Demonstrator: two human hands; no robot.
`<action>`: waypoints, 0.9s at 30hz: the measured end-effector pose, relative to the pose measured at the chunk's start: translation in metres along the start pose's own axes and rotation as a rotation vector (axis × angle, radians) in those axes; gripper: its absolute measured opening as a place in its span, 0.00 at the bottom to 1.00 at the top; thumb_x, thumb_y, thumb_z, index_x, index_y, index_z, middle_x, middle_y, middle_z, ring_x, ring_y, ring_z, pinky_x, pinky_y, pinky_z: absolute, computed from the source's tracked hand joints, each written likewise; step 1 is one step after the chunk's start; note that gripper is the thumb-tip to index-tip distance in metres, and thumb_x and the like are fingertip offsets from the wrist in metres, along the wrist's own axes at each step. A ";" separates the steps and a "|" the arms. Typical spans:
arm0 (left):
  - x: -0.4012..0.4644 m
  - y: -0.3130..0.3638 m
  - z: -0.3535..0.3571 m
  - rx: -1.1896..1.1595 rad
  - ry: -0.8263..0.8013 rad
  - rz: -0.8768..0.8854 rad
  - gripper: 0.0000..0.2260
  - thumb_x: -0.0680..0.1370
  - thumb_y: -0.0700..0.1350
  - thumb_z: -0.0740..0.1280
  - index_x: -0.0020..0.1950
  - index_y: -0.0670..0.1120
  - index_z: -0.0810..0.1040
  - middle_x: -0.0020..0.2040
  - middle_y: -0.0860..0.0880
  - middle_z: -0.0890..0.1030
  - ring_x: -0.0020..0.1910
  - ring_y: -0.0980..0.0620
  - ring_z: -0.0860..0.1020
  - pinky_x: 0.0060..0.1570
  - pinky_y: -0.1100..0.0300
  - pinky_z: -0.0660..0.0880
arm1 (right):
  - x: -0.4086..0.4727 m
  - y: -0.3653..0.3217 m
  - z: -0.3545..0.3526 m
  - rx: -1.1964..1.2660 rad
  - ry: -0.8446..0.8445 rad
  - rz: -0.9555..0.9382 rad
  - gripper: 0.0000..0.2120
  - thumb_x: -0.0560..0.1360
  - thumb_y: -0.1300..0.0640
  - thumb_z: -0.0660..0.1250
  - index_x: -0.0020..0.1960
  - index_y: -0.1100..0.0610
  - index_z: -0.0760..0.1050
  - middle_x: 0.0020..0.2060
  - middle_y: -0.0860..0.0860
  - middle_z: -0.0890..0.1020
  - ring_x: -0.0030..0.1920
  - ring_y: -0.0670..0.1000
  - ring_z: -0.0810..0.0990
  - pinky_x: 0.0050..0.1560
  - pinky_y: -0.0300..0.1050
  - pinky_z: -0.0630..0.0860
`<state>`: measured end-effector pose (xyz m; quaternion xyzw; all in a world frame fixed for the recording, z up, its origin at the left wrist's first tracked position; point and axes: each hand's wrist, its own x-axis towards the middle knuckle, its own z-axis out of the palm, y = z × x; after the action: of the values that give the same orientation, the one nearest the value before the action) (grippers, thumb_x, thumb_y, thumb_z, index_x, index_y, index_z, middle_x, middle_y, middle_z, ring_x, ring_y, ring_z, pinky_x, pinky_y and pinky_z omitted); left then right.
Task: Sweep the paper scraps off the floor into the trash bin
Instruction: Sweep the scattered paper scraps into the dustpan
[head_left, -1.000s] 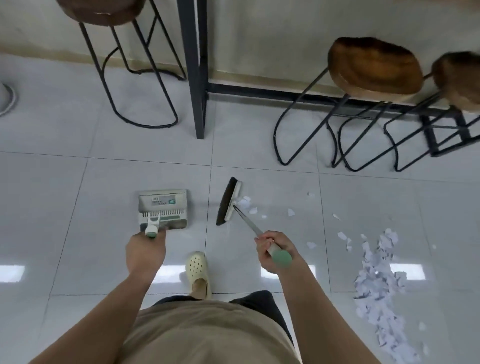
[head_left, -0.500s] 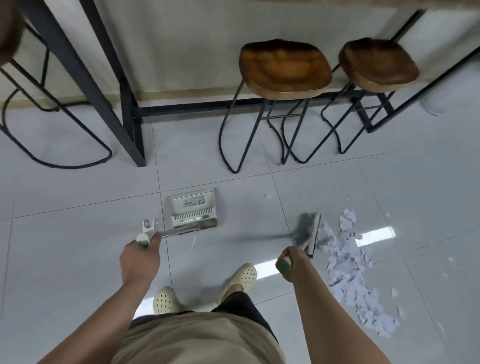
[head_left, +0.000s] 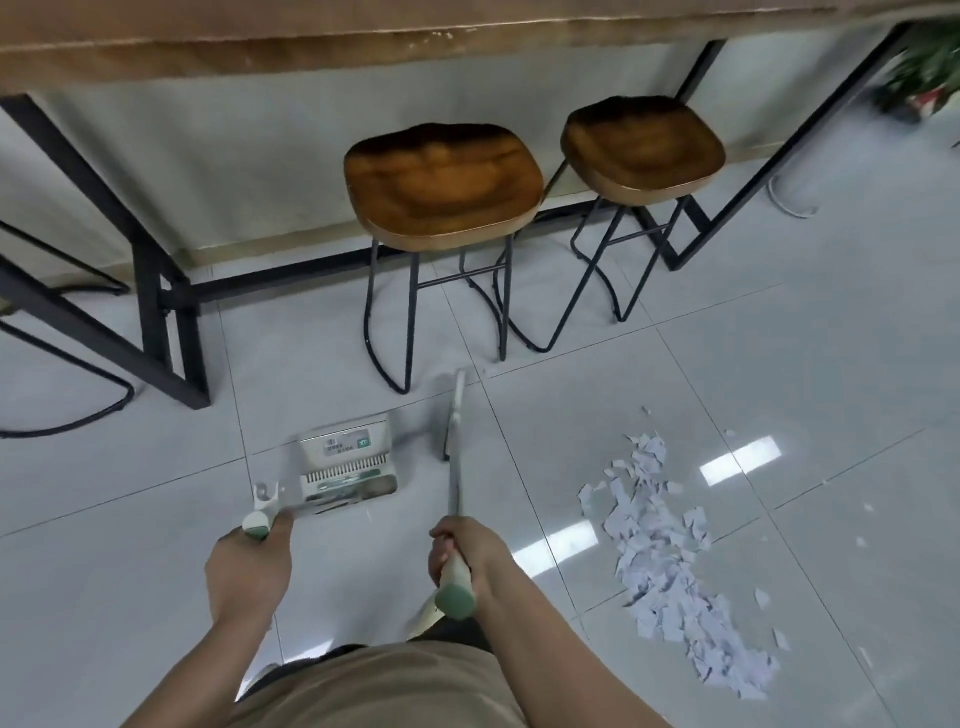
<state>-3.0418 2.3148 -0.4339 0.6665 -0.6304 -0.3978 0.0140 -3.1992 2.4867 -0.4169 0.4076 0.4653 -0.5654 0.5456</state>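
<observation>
Gathering scraps | right hand (head_left: 465, 545) grips broom (head_left: 456, 415), head lifted left of scraps (head_left: 670, 561) | left hand (head_left: 249, 564) grips dustpan (head_left: 348, 470) on floor (head_left: 104, 571) | bin unseen | next: swing broom right, push pile toward pan

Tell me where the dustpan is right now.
In the head view the dustpan sits on the floor left of centre, just left of the broom and in front of the nearer stool; the left hand holds its handle.
</observation>
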 end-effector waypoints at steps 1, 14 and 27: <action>-0.001 0.006 0.006 0.005 0.004 -0.007 0.24 0.80 0.55 0.67 0.34 0.36 0.75 0.31 0.36 0.80 0.34 0.36 0.80 0.39 0.48 0.76 | 0.003 -0.011 -0.002 -0.012 -0.030 0.027 0.14 0.74 0.71 0.60 0.35 0.57 0.63 0.22 0.51 0.66 0.18 0.46 0.64 0.18 0.34 0.65; 0.012 0.067 0.036 0.179 -0.037 0.012 0.28 0.78 0.60 0.68 0.32 0.36 0.77 0.28 0.39 0.80 0.33 0.37 0.81 0.42 0.47 0.80 | 0.072 -0.173 -0.043 0.370 -0.231 0.001 0.12 0.72 0.69 0.63 0.36 0.56 0.65 0.21 0.48 0.68 0.17 0.47 0.68 0.16 0.37 0.67; 0.064 0.191 0.110 0.283 -0.376 0.233 0.25 0.81 0.50 0.69 0.28 0.45 0.64 0.24 0.48 0.69 0.26 0.45 0.69 0.29 0.58 0.63 | 0.014 -0.113 -0.115 0.643 -0.040 -0.036 0.16 0.65 0.76 0.69 0.51 0.67 0.72 0.26 0.52 0.73 0.20 0.47 0.71 0.18 0.38 0.71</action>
<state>-3.2672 2.2749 -0.4426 0.4992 -0.7437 -0.4182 -0.1509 -3.3186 2.5916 -0.4483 0.5397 0.2590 -0.7008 0.3879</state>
